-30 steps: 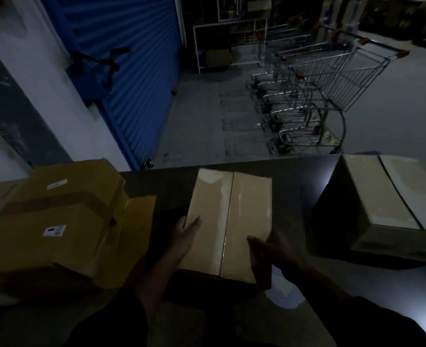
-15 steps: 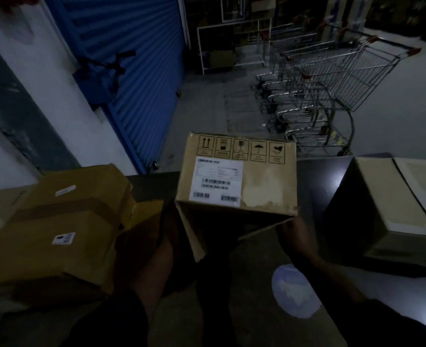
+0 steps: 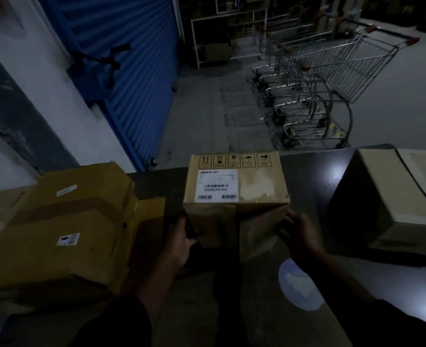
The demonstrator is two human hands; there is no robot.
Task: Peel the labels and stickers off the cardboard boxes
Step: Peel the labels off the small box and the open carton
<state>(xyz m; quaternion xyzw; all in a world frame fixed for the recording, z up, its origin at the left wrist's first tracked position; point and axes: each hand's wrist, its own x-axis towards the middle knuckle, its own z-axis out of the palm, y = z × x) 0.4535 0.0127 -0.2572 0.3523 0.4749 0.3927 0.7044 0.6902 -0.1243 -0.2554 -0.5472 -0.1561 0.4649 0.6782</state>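
Middle box: a small cardboard box (image 3: 237, 181) stands on the dark table (image 3: 307, 169), its top face turned up toward the camera; its near end flaps hang open toward the person.
Shipping label: a white label (image 3: 217, 185) with barcodes is stuck on the left half of that top face.
Handling marks: a row of printed symbols (image 3: 234, 160) runs along the far edge of the same face.
Torn patch: a paler, scuffed area (image 3: 259, 186) lies just right of the label.
Left hand: the left hand (image 3: 181, 240) grips the near left flap of the box, fingers curled around its edge.
Right hand: the right hand (image 3: 298, 234) pinches the near right flap at its outer edge.
Left boxes: a stack of larger brown boxes (image 3: 56, 229) sits at the left of the table, carrying small white stickers (image 3: 68, 239).
Right box: another box (image 3: 392, 196) rests at the right, well apart from the middle one.
Background: shopping carts (image 3: 332, 78) stand nested on the floor beyond the table, with a blue shutter (image 3: 131, 58) to the left.
Light: the scene is dim; a pale patch (image 3: 299, 286) shows on the table near the right forearm.
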